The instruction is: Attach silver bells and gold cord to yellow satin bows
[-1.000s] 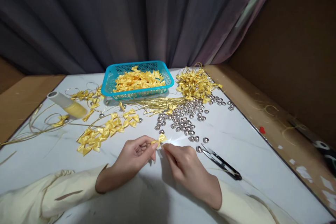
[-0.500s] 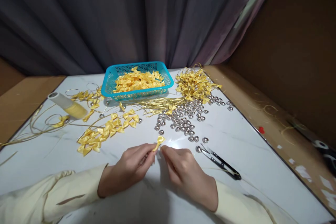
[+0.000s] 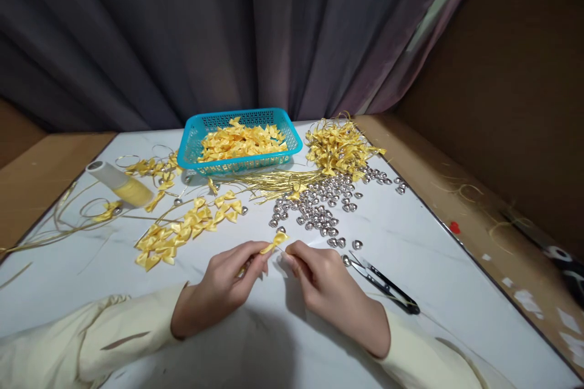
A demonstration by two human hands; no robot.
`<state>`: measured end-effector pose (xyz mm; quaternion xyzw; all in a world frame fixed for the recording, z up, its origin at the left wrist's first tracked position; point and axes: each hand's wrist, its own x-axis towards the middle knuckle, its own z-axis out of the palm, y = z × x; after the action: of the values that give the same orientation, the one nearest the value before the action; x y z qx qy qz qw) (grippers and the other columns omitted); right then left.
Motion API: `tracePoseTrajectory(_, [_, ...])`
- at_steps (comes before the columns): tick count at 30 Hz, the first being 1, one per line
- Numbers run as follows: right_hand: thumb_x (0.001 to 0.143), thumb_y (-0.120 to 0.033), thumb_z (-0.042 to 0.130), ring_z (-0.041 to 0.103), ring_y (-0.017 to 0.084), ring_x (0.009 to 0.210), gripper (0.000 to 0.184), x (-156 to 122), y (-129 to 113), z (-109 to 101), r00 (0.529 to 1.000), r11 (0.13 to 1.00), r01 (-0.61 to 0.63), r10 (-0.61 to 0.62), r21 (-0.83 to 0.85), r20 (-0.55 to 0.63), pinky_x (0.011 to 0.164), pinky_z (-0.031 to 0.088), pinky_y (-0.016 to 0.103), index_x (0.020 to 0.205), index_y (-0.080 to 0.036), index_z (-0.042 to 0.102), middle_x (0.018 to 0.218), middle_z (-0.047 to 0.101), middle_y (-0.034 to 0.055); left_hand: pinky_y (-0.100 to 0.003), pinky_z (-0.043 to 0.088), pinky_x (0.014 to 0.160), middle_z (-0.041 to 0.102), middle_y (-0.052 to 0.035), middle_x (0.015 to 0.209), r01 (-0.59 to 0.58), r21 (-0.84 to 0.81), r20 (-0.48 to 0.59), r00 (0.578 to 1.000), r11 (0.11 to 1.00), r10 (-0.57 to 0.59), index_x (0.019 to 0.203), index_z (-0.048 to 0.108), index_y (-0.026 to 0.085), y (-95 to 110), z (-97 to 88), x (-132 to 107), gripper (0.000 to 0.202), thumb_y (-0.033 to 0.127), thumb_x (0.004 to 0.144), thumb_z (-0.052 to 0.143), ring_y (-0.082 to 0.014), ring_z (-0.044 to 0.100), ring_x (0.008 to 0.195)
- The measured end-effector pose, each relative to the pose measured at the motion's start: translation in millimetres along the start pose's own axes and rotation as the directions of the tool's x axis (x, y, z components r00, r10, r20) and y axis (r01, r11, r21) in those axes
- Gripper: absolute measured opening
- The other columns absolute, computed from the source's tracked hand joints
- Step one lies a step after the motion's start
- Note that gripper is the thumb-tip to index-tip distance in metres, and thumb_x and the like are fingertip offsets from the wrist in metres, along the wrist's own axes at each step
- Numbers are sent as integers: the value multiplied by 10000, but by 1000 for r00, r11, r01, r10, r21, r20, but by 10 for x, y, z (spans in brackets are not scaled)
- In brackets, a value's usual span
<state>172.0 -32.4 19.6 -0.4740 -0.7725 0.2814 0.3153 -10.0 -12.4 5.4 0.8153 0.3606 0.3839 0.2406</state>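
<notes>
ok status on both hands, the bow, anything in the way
Left hand pinching yellow bow. Right hand apparently pinching thin strand at bow. Snips right of both hands, not between.

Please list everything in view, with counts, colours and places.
Held bow: one, yellow, front centre
Strand: one, colour unclear, beside held bow
Basket: one, blue, table's rear
Basketed bows: many, yellow, inside it
Loose bows: many, yellow, left-centre
Corded bows: many, yellow, flanking basket
Cords: many, gold, before basket, left
Heart beads: many, silver, right-centre
Snips: one, black, right
Cone: one, white-yellow, left
Small piece: one, red, right
Paper scraps: several, white, right
Edge item: one, black-white, right edge
Side surfaces: two, brown, flanking table
Curtain: one, dark grey, behind
Table: one, white, beneath
Left hand: one, pinching bow
Right hand: one, pinching strand
Sleeves: two, cream
</notes>
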Motion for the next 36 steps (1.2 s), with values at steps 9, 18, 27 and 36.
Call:
tracePoseTrajectory(9, [754, -47, 349, 338, 108, 459, 167, -32, 13, 38, 994, 987, 105, -108, -124, -23, 459, 251, 216, 690, -186, 416, 526, 412, -26, -159, 490, 669, 637, -4, 713, -144, 72, 45, 989, 987, 141, 985, 560, 151, -45, 37, -62, 148, 89, 901, 455, -94, 612, 631])
tracePoseTrajectory(18, [916, -189, 351, 462, 116, 497, 216, 33, 17, -79, 996, 998, -49, 51, -36, 67, 508, 319, 225, 753, -174, 492, 588, 533, -4, -156, 485, 612, 607, 16, 657, 38, -14, 91, 995, 999, -37, 931, 582, 162, 27, 6, 12, 151, 124, 901, 439, -89, 584, 581])
tracePoseTrajectory(27, [955, -256, 379, 464, 99, 521, 262, 86, 64, -165, 998, 1000, 22, -21, -21, 52, 508, 331, 217, 732, -177, 491, 615, 524, -17, -159, 482, 498, 656, 0, 631, 262, -174, 168, 958, 949, -234, 959, 606, 148, 5, 3, 85, 168, 206, 894, 463, -92, 582, 509])
tracePoseTrajectory(36, [919, -118, 387, 477, 172, 558, 250, 34, 23, -53, 900, 709, 377, -433, -596, 56, 509, 279, 300, 777, -115, 592, 614, 563, 56, -260, 561, 778, 727, -95, 988, 326, -224, 181, 940, 919, -289, 1063, 670, 126, 50, 19, 41, 309, 291, 836, 540, -199, 693, 863])
